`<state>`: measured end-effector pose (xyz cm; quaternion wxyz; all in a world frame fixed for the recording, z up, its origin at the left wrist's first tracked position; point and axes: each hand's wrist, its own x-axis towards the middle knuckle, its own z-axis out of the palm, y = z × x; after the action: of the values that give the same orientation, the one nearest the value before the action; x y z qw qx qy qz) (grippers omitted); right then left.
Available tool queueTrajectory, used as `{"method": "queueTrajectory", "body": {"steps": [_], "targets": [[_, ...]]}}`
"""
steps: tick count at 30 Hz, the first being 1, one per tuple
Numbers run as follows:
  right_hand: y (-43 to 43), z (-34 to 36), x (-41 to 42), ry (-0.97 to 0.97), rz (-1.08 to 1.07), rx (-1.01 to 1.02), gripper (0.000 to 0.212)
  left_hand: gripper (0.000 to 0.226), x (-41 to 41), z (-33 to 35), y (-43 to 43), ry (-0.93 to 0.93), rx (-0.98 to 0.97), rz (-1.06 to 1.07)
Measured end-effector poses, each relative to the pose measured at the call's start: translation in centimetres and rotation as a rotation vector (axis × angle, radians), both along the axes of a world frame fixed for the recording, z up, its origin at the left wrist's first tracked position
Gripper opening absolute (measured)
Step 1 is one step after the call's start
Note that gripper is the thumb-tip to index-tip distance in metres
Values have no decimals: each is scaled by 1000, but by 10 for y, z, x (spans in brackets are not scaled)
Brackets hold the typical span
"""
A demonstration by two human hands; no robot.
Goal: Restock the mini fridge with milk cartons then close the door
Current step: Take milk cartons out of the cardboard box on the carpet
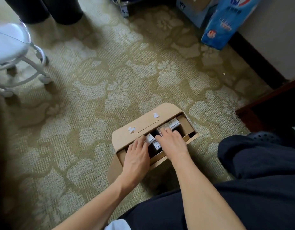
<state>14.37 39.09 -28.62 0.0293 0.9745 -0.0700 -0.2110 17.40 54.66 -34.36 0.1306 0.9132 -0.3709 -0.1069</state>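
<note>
An open brown cardboard box (140, 128) lies on the carpet in front of me, its flap folded back to the left. Inside stand several small white milk cartons (174, 123). My left hand (137, 153) reaches into the box's near end, its fingers curled round a carton (150, 138). My right hand (172, 143) reaches into the middle, fingertips on top of another carton (160, 129); whether it grips it I cannot tell. The mini fridge is out of view.
A white wheeled stool (14, 52) stands at the left. A blue printed package (226, 22) leans against the wall at the top right, beside cardboard boxes (193, 7). Dark wooden furniture (267, 103) borders the right. My dark-trousered knee (252, 155) sits right of the box.
</note>
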Motion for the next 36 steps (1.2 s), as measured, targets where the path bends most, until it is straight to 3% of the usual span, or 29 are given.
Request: {"method": "queueTrajectory", "body": {"steps": [5,9,14,21,24,36], "targets": [[5,8,1,12,93,-32,34,20,5,17,-15,75,41,79],[7,17,1,0,137,31,28,24,14,21,-21,61,90,66],[11,26,-11,-48,70,103,25,29,27,35,-10,176,-38,43],[12,47,-13,-193,-17,238,18,43,36,53,23,394,-174,269],[18,56,-11,-254,-61,298,18,43,35,62,35,440,-259,210],[-6,128,-31,-507,-265,486,36,50,48,142,5,264,-354,-109]]}}
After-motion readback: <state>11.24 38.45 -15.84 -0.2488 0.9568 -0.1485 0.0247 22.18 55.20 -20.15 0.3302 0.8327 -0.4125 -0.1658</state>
